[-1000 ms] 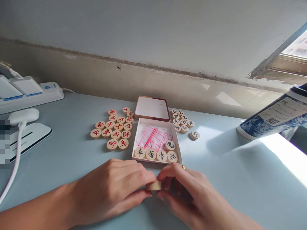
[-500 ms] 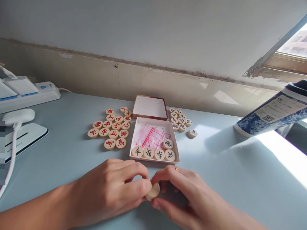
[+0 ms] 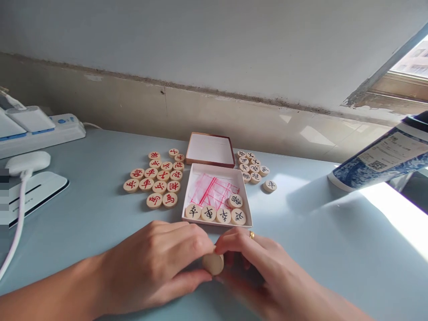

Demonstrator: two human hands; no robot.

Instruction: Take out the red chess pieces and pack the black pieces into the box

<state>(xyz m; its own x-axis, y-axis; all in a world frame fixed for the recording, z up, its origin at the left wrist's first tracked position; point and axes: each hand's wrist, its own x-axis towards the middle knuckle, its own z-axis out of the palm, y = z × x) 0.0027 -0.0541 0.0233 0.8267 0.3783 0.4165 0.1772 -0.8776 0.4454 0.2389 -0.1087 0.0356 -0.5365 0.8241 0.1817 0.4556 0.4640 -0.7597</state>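
Observation:
A round wooden Chinese chess piece [image 3: 213, 264], its blank face showing, is between my two hands in front of the open box. My left hand [image 3: 160, 263] grips it from the left, with the index finger above and the thumb below. On the other side, my right hand [image 3: 264, 267] has its index fingertip against the piece's upper edge; its thumb is smeared by motion near the lower edge. The shallow white box [image 3: 251, 218] holds several black-marked pieces [image 3: 208, 213] along its near side and a clear plastic bag with red lines [image 3: 210, 187].
Behind the box lies its lid [image 3: 211, 149], inside up. Red-marked pieces [image 3: 161, 175] are grouped to the left, black-marked ones [image 3: 255, 169] to the right. A blue-and-white cup [image 3: 377, 156] stands at right; a power strip [image 3: 68, 127] and a white cable [image 3: 20, 218] are at left.
My left thumb has moved from the top of the piece down to its lower left side. My right thumb has shifted and is blurred. The box and the grouped pieces stay put.

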